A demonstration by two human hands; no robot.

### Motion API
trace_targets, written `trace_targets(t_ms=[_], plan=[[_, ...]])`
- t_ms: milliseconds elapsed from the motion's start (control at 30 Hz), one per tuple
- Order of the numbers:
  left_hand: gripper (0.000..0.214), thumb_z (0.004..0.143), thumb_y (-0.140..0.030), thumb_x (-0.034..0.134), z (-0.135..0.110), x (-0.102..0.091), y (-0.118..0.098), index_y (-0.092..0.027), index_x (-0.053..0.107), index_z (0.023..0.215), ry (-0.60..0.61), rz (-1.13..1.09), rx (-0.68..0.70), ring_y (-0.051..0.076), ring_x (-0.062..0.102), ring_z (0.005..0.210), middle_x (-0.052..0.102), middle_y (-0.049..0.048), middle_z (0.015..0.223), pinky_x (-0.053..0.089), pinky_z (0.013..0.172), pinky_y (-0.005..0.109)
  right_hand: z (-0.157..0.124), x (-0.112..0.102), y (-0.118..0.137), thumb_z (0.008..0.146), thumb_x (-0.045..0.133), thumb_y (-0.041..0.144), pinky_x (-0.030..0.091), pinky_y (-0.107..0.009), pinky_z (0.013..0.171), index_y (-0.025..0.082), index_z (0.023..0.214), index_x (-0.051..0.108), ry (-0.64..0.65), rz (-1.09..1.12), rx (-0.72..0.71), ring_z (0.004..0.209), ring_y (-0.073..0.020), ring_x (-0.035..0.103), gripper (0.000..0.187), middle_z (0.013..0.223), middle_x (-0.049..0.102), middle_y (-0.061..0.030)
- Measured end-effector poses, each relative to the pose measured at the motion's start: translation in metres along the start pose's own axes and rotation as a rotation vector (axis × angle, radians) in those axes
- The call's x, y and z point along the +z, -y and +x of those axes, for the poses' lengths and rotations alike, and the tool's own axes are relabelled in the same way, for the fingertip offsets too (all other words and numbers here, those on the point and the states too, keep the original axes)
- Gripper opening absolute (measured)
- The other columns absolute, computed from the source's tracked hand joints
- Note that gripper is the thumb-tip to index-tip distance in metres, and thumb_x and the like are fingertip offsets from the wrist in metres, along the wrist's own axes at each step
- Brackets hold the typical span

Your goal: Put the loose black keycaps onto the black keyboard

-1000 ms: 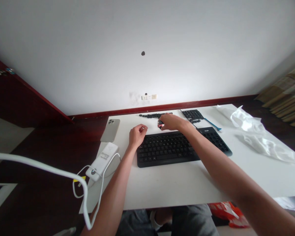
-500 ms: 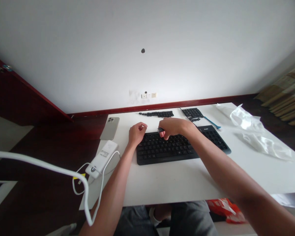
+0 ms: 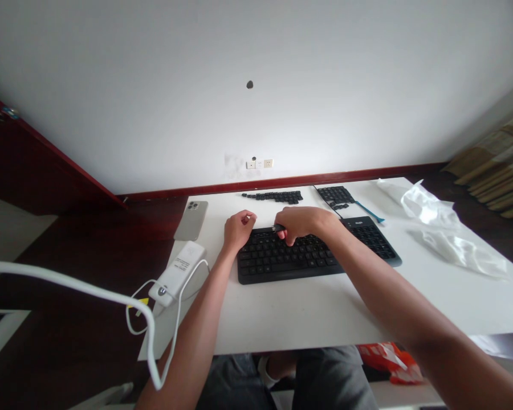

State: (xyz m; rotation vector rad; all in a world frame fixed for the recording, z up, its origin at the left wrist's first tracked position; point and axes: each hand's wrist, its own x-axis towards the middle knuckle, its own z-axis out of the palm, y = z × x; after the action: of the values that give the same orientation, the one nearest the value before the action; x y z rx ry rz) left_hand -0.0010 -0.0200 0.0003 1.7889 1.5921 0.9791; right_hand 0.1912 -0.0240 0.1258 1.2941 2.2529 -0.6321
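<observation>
A black keyboard [image 3: 312, 256] lies on the white table [image 3: 308, 313] in front of me. My right hand [image 3: 301, 221] hovers over the keyboard's top rows, fingers pinched on a small black keycap [image 3: 278, 228]. My left hand [image 3: 238, 229] rests loosely curled at the keyboard's far left corner; nothing visible in it. A row of loose black keycaps [image 3: 276, 197] lies along the far table edge.
A second dark key panel [image 3: 336, 195] and a blue tool [image 3: 370, 213] sit behind the keyboard. A phone [image 3: 191, 220] and a white power bank [image 3: 178, 275] with cable lie at left. Crumpled clear plastic [image 3: 444, 230] lies at right.
My right hand came back from the loose keycap row at the far edge, carrying a keycap, and now sits over the keyboard's top rows. The left hand barely moved.
</observation>
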Motion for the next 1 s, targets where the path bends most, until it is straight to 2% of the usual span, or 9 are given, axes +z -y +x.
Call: trace_targets(t_ms=[200,433,700,867,1000], plan=[[0.026,0.089,-0.040,0.058,0.000,0.000,-0.001,-0.022,0.076,0.084,0.004,-0.003,0.002,0.014,0.053,0.062,0.062,-0.0013,0.065,0.035,0.063,0.026,0.003,0.002,0.001,0.072,0.085,0.018,0.044,-0.030,0.063,0.017,0.093,0.081,0.006,-0.004,0.010,0.081,-0.0261,0.071,0.022,0.089,0.076,-0.0085],[0.028,0.090,-0.041,0.056,0.000,-0.001,-0.001,-0.021,0.076,0.085,0.009,0.015,0.006,0.014,0.051,0.062,0.061,-0.0011,0.064,0.034,0.063,0.026,0.006,0.003,0.005,0.072,0.085,0.020,0.046,-0.031,0.066,0.016,0.100,0.082,0.030,-0.019,0.026,0.083,-0.0274,0.072,0.029,0.094,0.077,-0.0112],[0.028,0.090,-0.041,0.056,0.001,0.000,0.001,-0.022,0.076,0.084,0.006,0.018,0.012,0.014,0.051,0.062,0.062,-0.0011,0.065,0.034,0.063,0.026,0.007,0.008,0.011,0.069,0.086,0.017,0.043,-0.030,0.062,0.014,0.096,0.082,-0.012,-0.063,0.045,0.084,-0.0275,0.072,0.027,0.105,0.076,-0.0159],[0.027,0.089,-0.041,0.057,0.001,0.000,0.000,-0.022,0.076,0.084,0.005,0.011,0.006,0.014,0.052,0.062,0.062,-0.0015,0.064,0.034,0.063,0.026,0.012,0.012,0.006,0.065,0.086,0.011,0.042,-0.030,0.060,0.014,0.090,0.082,-0.044,-0.020,0.038,0.076,-0.0247,0.071,0.026,0.090,0.078,-0.0110],[0.027,0.089,-0.040,0.057,0.000,0.000,0.000,-0.021,0.076,0.085,0.006,0.006,0.004,0.014,0.052,0.062,0.062,-0.0014,0.064,0.034,0.063,0.026,0.017,0.013,-0.002,0.065,0.085,0.012,0.041,-0.028,0.057,0.015,0.082,0.082,-0.065,0.018,0.011,0.072,-0.0227,0.070,0.018,0.081,0.077,-0.0081]])
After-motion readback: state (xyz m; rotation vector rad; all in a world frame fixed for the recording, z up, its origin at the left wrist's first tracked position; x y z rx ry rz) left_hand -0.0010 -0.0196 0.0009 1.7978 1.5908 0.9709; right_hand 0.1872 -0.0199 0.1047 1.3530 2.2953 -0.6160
